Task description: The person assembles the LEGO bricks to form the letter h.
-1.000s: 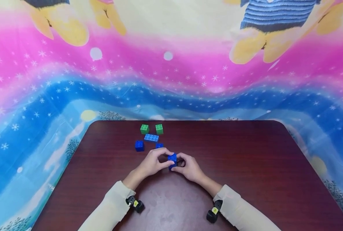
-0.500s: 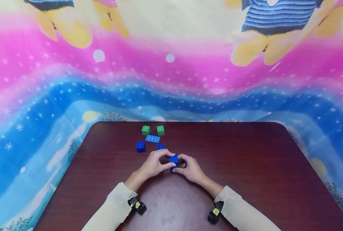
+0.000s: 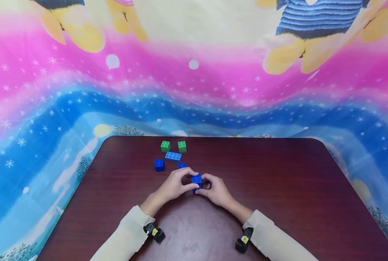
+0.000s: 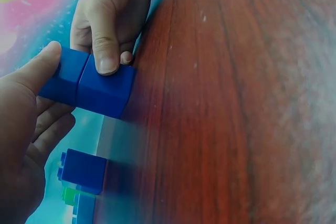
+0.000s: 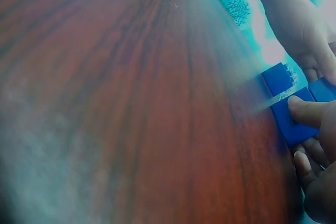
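Observation:
Two square dark blue toy building blocks are stacked one on the other near the middle of the tabletop. My left hand [image 3: 172,185] pinches the upper block [image 4: 64,85] between thumb and fingers. On the lower block [image 4: 105,95], the thumb of my right hand [image 3: 217,190] lies on the near side, with its fingers behind. The left wrist view shows the two blocks flush against each other, with a thin seam between them. Studs on top of the stack show in the head view. Fingers cover parts of both blocks.
Beyond my left hand sit a dark blue block [image 3: 159,165], another partly hidden blue block [image 3: 182,165], a light blue long block [image 3: 173,156] and two green blocks [image 3: 165,146]. The dark wooden table [image 3: 272,181] ends at a printed cloth backdrop [image 3: 213,90].

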`<state>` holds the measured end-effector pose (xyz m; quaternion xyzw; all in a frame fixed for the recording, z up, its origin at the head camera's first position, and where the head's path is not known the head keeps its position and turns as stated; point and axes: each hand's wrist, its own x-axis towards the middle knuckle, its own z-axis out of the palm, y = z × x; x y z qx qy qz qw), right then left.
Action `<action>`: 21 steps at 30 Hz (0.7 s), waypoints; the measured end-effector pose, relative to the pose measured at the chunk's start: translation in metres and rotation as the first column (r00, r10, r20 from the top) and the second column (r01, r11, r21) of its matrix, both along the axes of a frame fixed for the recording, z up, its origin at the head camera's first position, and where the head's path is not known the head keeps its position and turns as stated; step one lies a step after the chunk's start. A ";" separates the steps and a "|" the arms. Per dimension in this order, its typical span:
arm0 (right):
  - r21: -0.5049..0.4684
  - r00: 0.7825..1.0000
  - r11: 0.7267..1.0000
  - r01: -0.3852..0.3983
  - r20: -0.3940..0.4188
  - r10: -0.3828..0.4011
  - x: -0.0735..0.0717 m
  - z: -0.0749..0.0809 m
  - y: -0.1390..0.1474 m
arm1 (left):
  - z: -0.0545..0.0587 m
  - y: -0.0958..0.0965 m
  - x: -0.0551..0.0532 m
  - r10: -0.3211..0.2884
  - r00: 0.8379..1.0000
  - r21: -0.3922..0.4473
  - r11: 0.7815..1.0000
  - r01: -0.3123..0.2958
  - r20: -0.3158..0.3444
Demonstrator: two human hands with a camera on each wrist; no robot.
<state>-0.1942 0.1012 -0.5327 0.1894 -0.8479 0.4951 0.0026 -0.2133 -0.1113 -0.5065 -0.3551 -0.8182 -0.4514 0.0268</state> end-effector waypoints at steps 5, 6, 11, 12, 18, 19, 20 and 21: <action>0.006 1.000 1.000 -0.007 0.006 0.007 0.001 0.002 -0.002 | 0.001 -0.003 0.001 -0.005 1.000 0.016 1.000 0.005 0.010; 0.011 1.000 1.000 -0.008 0.007 0.008 0.001 0.002 -0.002 | 0.001 -0.004 0.001 -0.003 1.000 0.017 1.000 0.003 0.008; 0.025 1.000 1.000 0.003 0.015 -0.003 0.001 0.003 0.001 | 0.006 -0.013 0.001 0.031 0.999 0.042 0.999 -0.032 0.024; 0.032 1.000 0.999 0.009 0.018 -0.010 0.000 0.003 0.002 | 0.007 -0.015 0.001 0.044 0.999 0.049 0.998 -0.046 0.029; 0.064 0.999 0.997 0.045 0.025 -0.047 -0.002 0.004 0.010 | 0.015 -0.036 0.000 0.155 0.988 0.038 0.987 -0.156 0.022; 0.068 0.998 0.997 0.048 0.024 -0.050 -0.002 0.004 0.012 | 0.016 -0.040 0.000 0.172 0.985 0.032 0.984 -0.173 0.022; 0.073 0.998 0.996 0.052 0.023 -0.053 -0.002 0.004 0.014 | 0.017 -0.043 0.000 0.184 0.983 0.032 0.982 -0.185 0.024; 0.076 0.998 0.996 0.053 0.021 -0.055 -0.002 0.004 0.017 | 0.018 -0.047 -0.001 0.194 0.981 0.033 0.980 -0.195 0.025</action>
